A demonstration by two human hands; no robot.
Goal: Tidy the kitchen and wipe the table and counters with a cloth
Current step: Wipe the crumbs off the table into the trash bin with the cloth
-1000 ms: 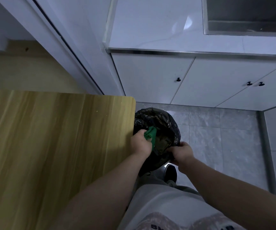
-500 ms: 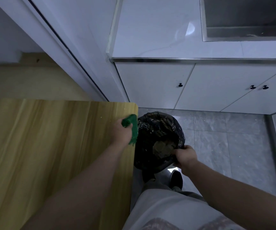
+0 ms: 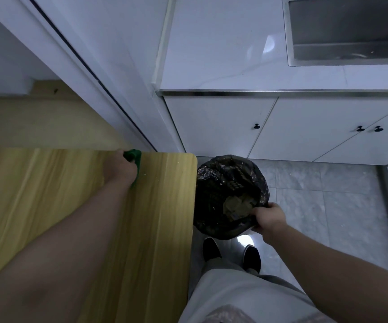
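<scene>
At the table point(image 3: 48, 206), left hand point(image 3: 118, 170) tight around cloth point(image 3: 135, 157) (right hand point(image 3: 268, 219) around black bag point(image 3: 214, 183)).

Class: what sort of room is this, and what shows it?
Probably a home kitchen: a white counter with a steel sink set in, cupboards below, and a lined bin.

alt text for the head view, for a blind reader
A person's left hand holds a green cloth on the far edge of a wooden table, while the right hand grips the rim of a black-lined bin beside it. A white counter with a sink stands beyond.
</scene>
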